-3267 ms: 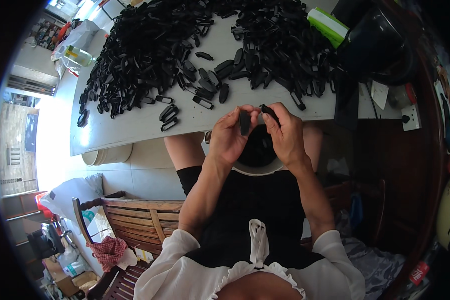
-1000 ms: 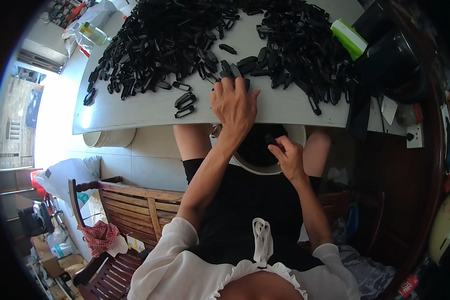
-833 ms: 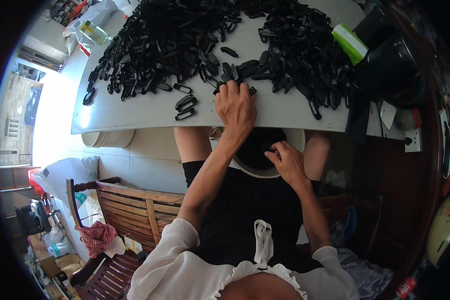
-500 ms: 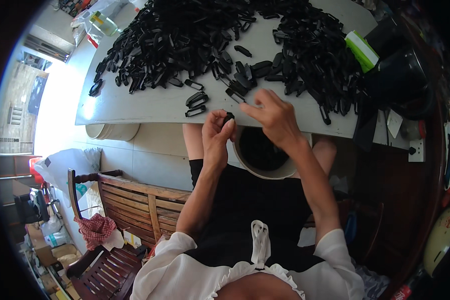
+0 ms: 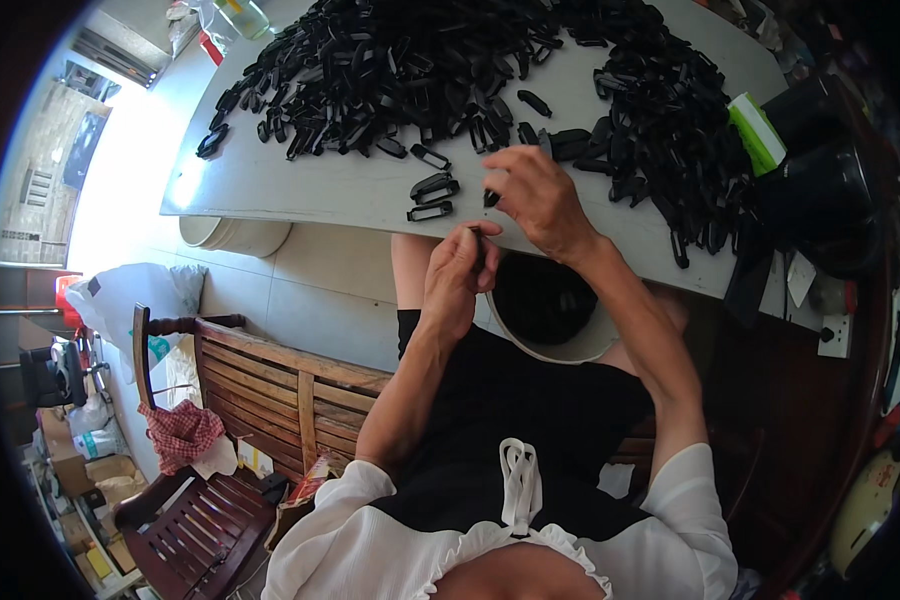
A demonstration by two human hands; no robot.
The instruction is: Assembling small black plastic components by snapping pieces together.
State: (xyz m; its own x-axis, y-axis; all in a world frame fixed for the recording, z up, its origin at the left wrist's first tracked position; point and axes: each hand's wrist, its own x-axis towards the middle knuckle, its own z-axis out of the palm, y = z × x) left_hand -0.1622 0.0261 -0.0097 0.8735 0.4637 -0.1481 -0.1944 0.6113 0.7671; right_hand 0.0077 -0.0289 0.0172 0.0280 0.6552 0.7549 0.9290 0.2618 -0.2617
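Observation:
My left hand [image 5: 454, 275] is just off the table's front edge, its fingers closed around a small black plastic piece [image 5: 477, 236] that they mostly cover. Slightly above and to the right, my right hand [image 5: 544, 205] pinches another small dark piece [image 5: 491, 198] between thumb and fingers. The two hands are close but apart. Several black oblong frames with open middles lie near my left hand, among them one frame [image 5: 430, 211] close to the table edge. What exactly each hand holds is partly hidden.
A large heap of black plastic parts [image 5: 370, 75] covers the table [image 5: 300, 190], with another heap [image 5: 660, 130] to the right. Below the edge, between my knees, stands a bucket [image 5: 600, 345] with dark contents. A black container [image 5: 810, 190] and green-and-white box [image 5: 757, 135] stand at right; a wooden bench [image 5: 270, 370] at left.
My right hand has come down from the table with a small dark piece in its fingers, where it was reaching over the parts. My left hand has turned slightly. The whole view has shifted.

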